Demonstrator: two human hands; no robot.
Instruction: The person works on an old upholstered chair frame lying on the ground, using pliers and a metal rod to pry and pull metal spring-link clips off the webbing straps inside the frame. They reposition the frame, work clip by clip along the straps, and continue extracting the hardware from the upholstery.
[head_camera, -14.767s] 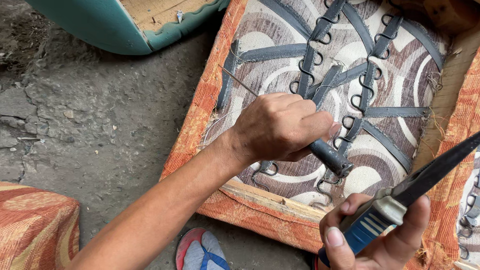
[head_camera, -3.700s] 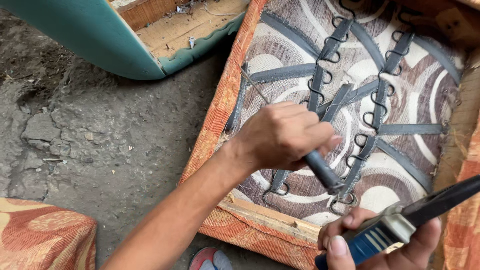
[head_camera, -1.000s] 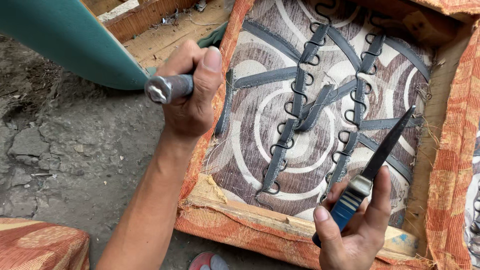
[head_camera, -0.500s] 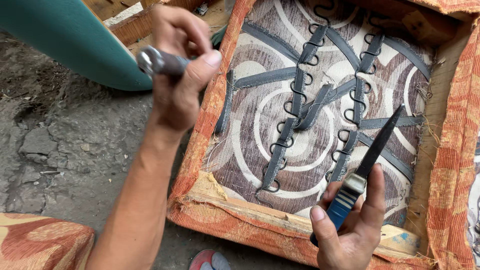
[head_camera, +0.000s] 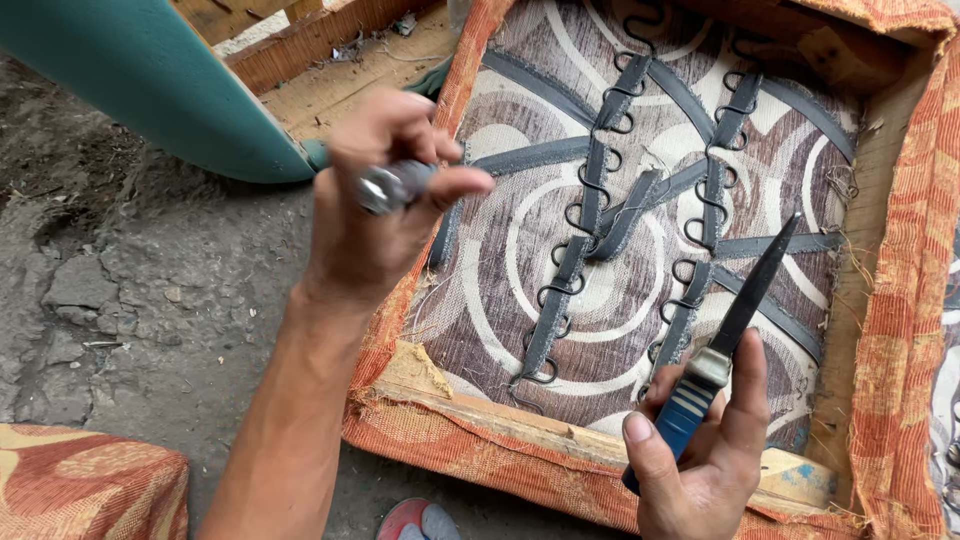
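My left hand (head_camera: 375, 215) is raised above the left edge of an upturned sofa seat frame (head_camera: 905, 260) and grips a metal tool (head_camera: 385, 187) by its shaft, its rounded silver end facing the camera. My right hand (head_camera: 700, 460) is low at the frame's near rail and holds a dark file (head_camera: 755, 285) by its blue striped handle (head_camera: 685, 420), the blade pointing up and away over the seat. Inside the frame, grey rubber straps (head_camera: 560, 300) and zigzag metal springs (head_camera: 575, 215) lie across swirl-patterned brown and cream fabric (head_camera: 500, 260).
Orange patterned upholstery (head_camera: 925, 200) wraps the frame's rails, torn at the near wooden rail (head_camera: 470, 405). A teal furniture piece (head_camera: 150, 80) with a bare wooden underside lies top left. An orange cushion (head_camera: 85, 485) sits bottom left, a sandal (head_camera: 415, 520) on the rough concrete ground (head_camera: 130, 290).
My left hand lifted the metal tool off the springs, swung it left and up past the frame's edge, then brought it slightly back right. The right hand with the file shifted left and tilted upright.
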